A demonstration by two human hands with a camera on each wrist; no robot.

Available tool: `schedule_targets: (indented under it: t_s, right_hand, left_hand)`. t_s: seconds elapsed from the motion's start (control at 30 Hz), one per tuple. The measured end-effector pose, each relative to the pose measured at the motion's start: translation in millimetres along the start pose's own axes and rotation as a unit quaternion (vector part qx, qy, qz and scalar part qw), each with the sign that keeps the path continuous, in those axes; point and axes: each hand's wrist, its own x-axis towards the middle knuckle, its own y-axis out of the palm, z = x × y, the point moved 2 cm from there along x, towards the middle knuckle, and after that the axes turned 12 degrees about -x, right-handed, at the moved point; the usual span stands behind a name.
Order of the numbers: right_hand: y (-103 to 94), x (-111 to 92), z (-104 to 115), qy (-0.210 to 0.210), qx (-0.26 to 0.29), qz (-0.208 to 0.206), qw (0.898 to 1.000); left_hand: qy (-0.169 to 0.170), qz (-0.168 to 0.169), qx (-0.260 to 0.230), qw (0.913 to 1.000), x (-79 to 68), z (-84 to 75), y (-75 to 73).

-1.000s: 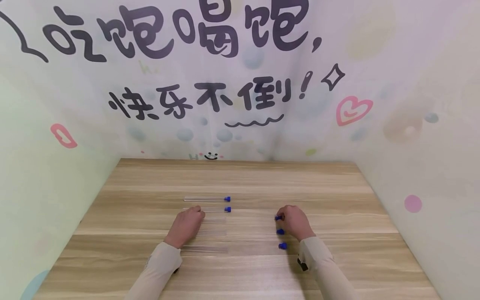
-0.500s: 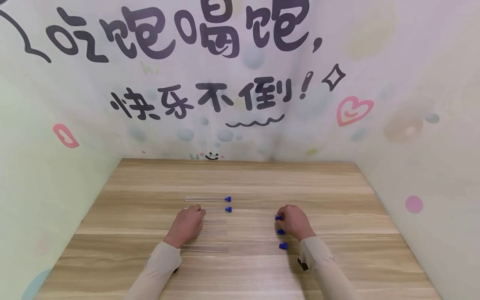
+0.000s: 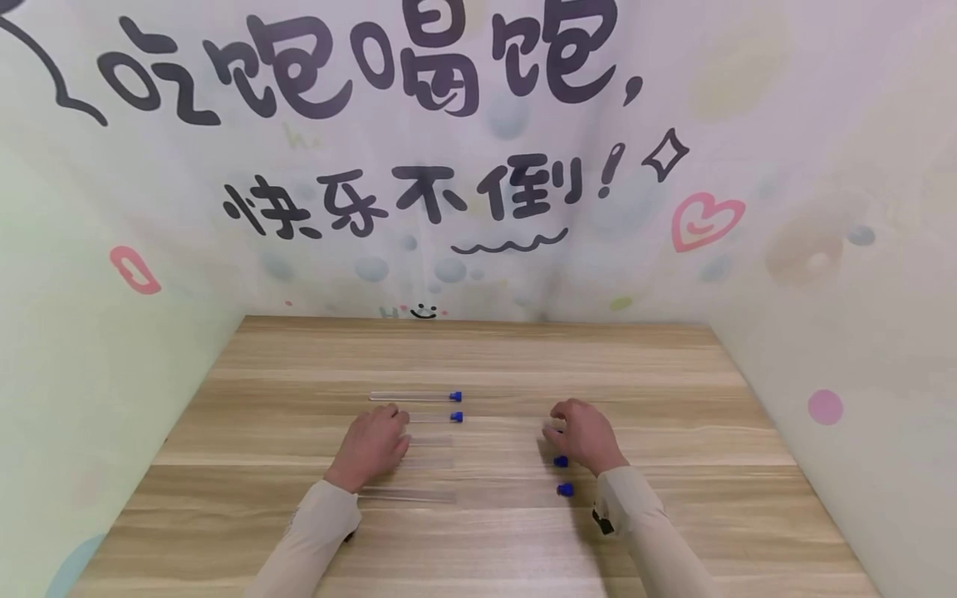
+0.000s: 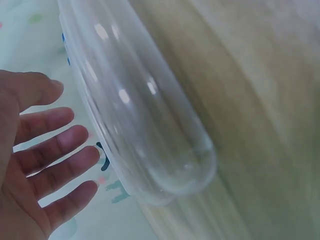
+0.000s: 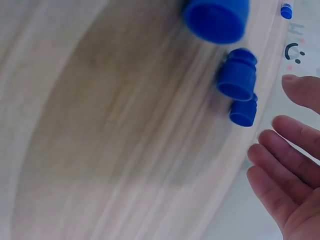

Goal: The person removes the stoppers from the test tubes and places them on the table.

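In the head view my left hand (image 3: 370, 447) hovers over the closed ends of clear test tubes (image 3: 419, 497) lying in a column. The left wrist view shows that hand (image 4: 47, 155) with relaxed, parted fingers and nothing in them, beside a large near tube (image 4: 150, 110). On the other side, my right hand (image 3: 586, 438) is above the farthest loose blue cap, mostly hidden by its fingers. Two more blue caps (image 3: 561, 461) lie nearer me. In the right wrist view, three loose caps (image 5: 237, 75) lie in a row, apart from the relaxed, empty right hand (image 5: 285, 175).
Two tubes farther back bear blue caps (image 3: 456, 397) on their right ends. The wooden table (image 3: 501, 548) meets a printed wall (image 3: 478, 282) at its back, with pale walls on both sides.
The right hand's fingers have parted and risen slightly from beside the farthest loose cap. The left hand's fingers have also spread a little over the tubes. Tubes and caps look unmoved.
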Motion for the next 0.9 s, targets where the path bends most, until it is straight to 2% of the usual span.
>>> schedule_targets:
  t_s: [0.17,0.3,0.63,0.9]
  right_hand:
    - [-5.4,2.9,5.0,-0.004,-0.013,-0.012,1.0]
    - [-7.5,6.9,11.4,-0.014,-0.023,-0.026,0.999]
    - [-11.8,19.6,48.9,-0.056,-0.022,-0.055,0.997]
    - [-8.1,26.6,73.0,-0.08,-0.024,-0.052,0.995]
  left_hand:
    - [0.009,-0.022,0.005,0.9997,2.9,0.2,-2.0]
    - [0.008,-0.027,0.005,0.9996,4.7,-1.2,-4.4]
    - [0.009,-0.026,0.003,0.9996,13.4,-0.5,-6.0]
    - [-0.01,-0.013,-0.003,0.9999,16.4,-0.1,-3.8]
